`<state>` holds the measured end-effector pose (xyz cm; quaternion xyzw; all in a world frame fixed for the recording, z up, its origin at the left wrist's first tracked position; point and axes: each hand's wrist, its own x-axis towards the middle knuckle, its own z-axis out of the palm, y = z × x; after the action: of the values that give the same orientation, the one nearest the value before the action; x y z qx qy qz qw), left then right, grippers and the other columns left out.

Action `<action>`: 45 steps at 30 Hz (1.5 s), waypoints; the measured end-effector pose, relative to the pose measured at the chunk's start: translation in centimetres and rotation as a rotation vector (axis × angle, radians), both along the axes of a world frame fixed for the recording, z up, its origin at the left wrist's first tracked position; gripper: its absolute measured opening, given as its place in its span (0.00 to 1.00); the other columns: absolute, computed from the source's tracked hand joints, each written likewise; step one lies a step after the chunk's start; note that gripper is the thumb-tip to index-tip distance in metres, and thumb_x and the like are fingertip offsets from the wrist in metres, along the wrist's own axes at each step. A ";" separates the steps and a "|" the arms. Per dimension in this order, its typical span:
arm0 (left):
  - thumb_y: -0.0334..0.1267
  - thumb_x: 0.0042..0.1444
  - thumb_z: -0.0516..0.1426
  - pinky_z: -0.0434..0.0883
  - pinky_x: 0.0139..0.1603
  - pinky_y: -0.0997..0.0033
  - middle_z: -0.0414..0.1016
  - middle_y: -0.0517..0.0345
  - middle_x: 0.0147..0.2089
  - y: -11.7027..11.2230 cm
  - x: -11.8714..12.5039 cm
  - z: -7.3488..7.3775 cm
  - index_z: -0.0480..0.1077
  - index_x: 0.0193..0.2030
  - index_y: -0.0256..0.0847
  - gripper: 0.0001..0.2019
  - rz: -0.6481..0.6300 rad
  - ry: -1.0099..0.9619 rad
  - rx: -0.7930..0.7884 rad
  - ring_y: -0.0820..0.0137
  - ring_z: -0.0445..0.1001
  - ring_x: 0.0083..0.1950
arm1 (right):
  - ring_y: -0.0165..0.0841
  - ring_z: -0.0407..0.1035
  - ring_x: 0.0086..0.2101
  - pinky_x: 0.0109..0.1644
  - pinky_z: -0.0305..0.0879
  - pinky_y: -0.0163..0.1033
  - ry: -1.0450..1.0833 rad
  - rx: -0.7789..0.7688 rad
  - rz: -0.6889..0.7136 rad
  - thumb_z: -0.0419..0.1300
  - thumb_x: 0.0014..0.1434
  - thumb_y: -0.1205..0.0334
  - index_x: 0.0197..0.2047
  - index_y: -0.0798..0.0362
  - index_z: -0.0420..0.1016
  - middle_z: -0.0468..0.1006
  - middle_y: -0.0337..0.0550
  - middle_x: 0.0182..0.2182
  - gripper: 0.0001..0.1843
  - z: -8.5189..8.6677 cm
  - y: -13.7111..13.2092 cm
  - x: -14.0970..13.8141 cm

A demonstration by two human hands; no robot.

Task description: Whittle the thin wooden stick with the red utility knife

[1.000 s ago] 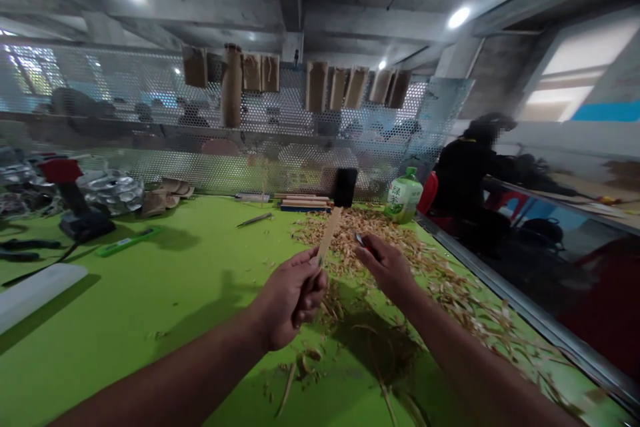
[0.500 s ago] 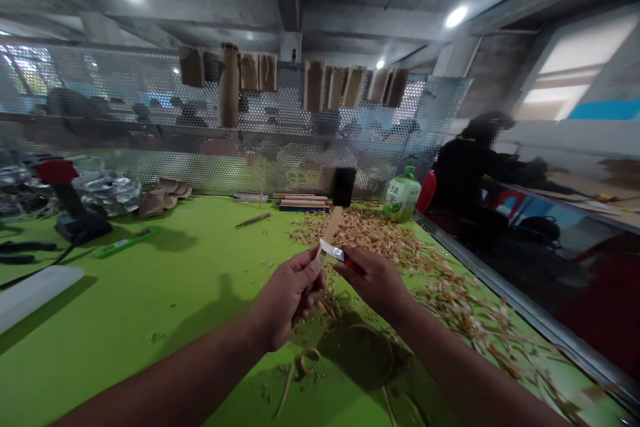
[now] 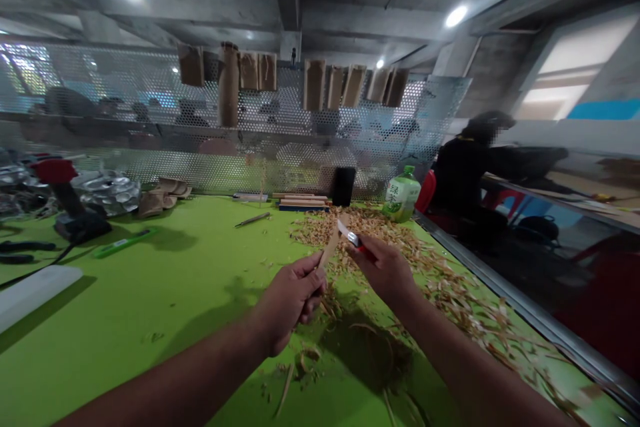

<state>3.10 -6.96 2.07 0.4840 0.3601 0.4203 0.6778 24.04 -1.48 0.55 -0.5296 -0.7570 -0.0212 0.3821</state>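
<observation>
My left hand (image 3: pixel 293 297) is closed round the lower end of a thin flat wooden stick (image 3: pixel 330 248) that points up and away from me. My right hand (image 3: pixel 383 267) grips a small knife (image 3: pixel 350 236) with a red handle, its short blade resting against the upper part of the stick. Both hands hover above the green table (image 3: pixel 150 293), over a heap of pale wood shavings (image 3: pixel 400 247).
A black phone (image 3: pixel 344 186) leans on the perforated metal screen (image 3: pixel 150 140), beside stacked wood strips (image 3: pixel 303 201) and a green drink bottle (image 3: pixel 403 195). A red-topped tool (image 3: pixel 67 200) and a white block (image 3: pixel 35 290) lie left. A person in black (image 3: pixel 473 173) sits at right.
The knife first came in against the stick near my left hand, then slid up along it toward the tip. My left hand has kept the stick almost still.
</observation>
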 end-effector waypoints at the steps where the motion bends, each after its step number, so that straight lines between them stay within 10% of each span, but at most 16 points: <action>1: 0.38 0.59 0.56 0.49 0.18 0.81 0.61 0.66 0.27 -0.1 0.0 0.0 0.66 0.60 0.42 0.21 -0.018 -0.010 -0.006 0.82 0.51 0.19 | 0.32 0.64 0.26 0.29 0.54 0.34 0.031 -0.007 -0.029 0.52 0.63 0.46 0.33 0.51 0.71 0.72 0.40 0.25 0.18 0.0 0.4 0.5; 8: 0.38 0.58 0.58 0.50 0.17 0.82 0.62 0.65 0.29 -0.1 0.1 0.3 0.67 0.57 0.41 0.20 -0.054 -0.165 -0.090 0.83 0.52 0.19 | 0.28 0.54 0.21 0.24 0.47 0.33 0.215 0.021 -0.160 0.51 0.62 0.44 0.23 0.51 0.61 0.58 0.33 0.18 0.23 0.2 2.0 3.2; 22: 0.39 0.60 0.55 0.49 0.18 0.82 0.64 0.64 0.29 0.3 -0.1 -0.1 0.67 0.59 0.45 0.20 0.003 0.011 0.014 0.82 0.52 0.20 | 0.32 0.65 0.28 0.32 0.55 0.35 -0.143 -0.008 0.112 0.51 0.64 0.46 0.34 0.51 0.71 0.72 0.41 0.27 0.18 -0.3 -1.0 -1.0; 36: 0.37 0.61 0.54 0.54 0.18 0.80 0.66 0.64 0.28 -0.1 0.0 0.2 0.63 0.63 0.39 0.23 -0.075 -0.053 0.002 0.81 0.55 0.19 | 0.28 0.54 0.20 0.23 0.46 0.34 0.380 -0.110 -0.153 0.54 0.58 0.41 0.21 0.51 0.59 0.58 0.34 0.17 0.24 0.2 2.7 3.5; 45: 0.39 0.61 0.53 0.63 0.22 0.78 0.74 0.56 0.32 0.9 0.5 -1.2 0.68 0.49 0.34 0.13 -0.186 0.130 0.078 0.79 0.65 0.21 | 0.22 0.54 0.14 0.15 0.47 0.29 1.166 -0.586 0.439 0.69 0.45 0.45 0.33 0.52 0.70 0.66 0.31 0.19 0.22 -0.5 0.4 -0.8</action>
<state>3.63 -6.10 0.89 0.5674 0.3404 0.3370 0.6698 23.26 -1.06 0.03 -0.3706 -0.4921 0.5505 0.5635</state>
